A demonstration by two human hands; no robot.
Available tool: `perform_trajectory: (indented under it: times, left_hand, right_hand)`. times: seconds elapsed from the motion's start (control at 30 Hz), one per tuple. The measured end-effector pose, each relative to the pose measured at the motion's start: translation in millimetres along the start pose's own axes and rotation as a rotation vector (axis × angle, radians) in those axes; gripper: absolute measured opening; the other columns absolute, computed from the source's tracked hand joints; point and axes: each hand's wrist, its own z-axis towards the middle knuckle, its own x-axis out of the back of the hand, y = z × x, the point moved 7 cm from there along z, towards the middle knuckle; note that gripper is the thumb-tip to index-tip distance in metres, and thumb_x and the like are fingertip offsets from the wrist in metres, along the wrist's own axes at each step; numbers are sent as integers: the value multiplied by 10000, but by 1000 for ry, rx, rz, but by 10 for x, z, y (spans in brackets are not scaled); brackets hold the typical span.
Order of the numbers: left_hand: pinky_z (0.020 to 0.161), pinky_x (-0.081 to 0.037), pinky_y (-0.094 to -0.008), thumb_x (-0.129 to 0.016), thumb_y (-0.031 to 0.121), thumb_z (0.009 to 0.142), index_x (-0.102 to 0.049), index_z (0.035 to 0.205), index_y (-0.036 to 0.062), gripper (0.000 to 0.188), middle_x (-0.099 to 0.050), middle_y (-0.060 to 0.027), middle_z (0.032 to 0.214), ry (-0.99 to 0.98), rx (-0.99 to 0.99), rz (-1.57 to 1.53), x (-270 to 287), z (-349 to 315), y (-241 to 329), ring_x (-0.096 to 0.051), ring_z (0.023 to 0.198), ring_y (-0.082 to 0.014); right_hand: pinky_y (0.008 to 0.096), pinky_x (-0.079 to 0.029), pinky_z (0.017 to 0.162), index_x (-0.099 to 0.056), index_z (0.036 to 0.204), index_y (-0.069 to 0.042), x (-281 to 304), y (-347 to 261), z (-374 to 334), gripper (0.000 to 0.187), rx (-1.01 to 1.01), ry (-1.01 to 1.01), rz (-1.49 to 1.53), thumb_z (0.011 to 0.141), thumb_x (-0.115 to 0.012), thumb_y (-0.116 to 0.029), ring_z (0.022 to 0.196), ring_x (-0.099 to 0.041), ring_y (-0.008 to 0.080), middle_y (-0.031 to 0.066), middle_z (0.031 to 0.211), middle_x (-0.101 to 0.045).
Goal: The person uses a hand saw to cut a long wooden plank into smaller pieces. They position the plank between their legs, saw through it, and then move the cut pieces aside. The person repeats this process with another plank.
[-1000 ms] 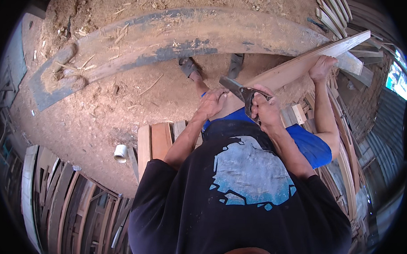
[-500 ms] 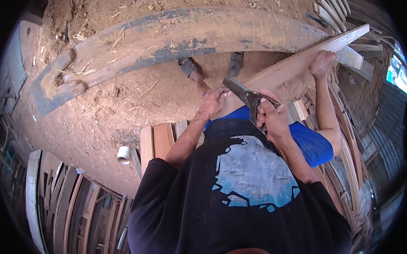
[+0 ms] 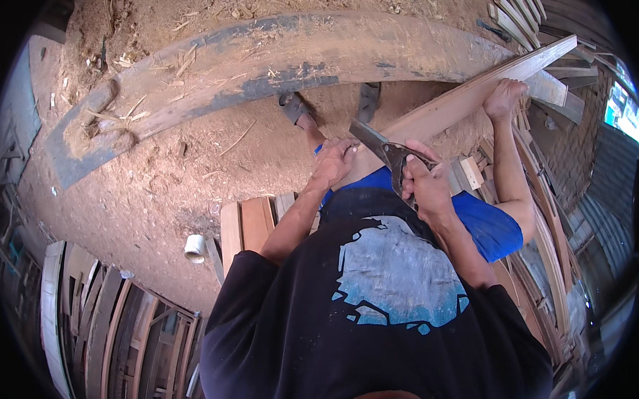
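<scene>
A long pale wooden plank (image 3: 442, 105) slants from my lap up to the far right. Its far part crosses over a wide worn beam (image 3: 268, 53). My right hand (image 3: 427, 181) is closed around the handle of a handsaw (image 3: 372, 141), whose dark blade points to the far left across the plank. Close to the blade, my left hand (image 3: 335, 161) grips the plank's near end, fingers curled over it. My bare foot (image 3: 504, 99) presses on the plank farther right. Where the saw's teeth meet the wood is hard to make out.
Sawdust and shavings cover the ground. A white cup-like container (image 3: 194, 248) stands at left, beside short boards (image 3: 255, 225). Stacked timber (image 3: 118, 333) fills the lower left, and more strips (image 3: 550, 243) lie along the right. A sandaled foot (image 3: 294, 107) rests by the beam.
</scene>
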Motion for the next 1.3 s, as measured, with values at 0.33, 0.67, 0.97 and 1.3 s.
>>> perform_trajectory:
  times: [0.33,0.67,0.97,1.3]
  left_hand:
    - [925,-469,-450,-608,189,933,-721,1149,123,253,-662,-172,997,6,8,9,-15,-6,-10,-598,1022,-373]
    - [931,-467,-450,-616,196,933,-721,1137,116,243,-672,-169,1007,6,7,4,2,2,23,-600,1014,-364]
    - [944,-466,-455,-606,218,936,-707,1142,113,253,-667,-176,1049,-19,24,-1,28,30,88,-611,1032,-380]
    - [950,-473,-452,-614,204,943,-708,1154,98,254,-663,-184,1063,-40,79,30,-18,22,34,-603,1065,-380]
  right_hand:
    - [263,-388,390,-530,1295,15,-86,62,252,315,-27,21,13,989,-557,-55,466,-457,86,17,692,-529]
    - [280,-387,383,-483,1315,27,-218,229,433,343,-37,19,30,985,-550,-38,444,-460,104,26,662,-516]
    - [284,-401,396,-494,1298,-3,85,-40,-18,322,-57,5,38,986,-555,-58,474,-466,105,32,685,-517]
    - [300,-434,406,-497,1306,-32,-132,351,703,326,-138,-44,211,989,-557,-72,486,-496,118,50,731,-550]
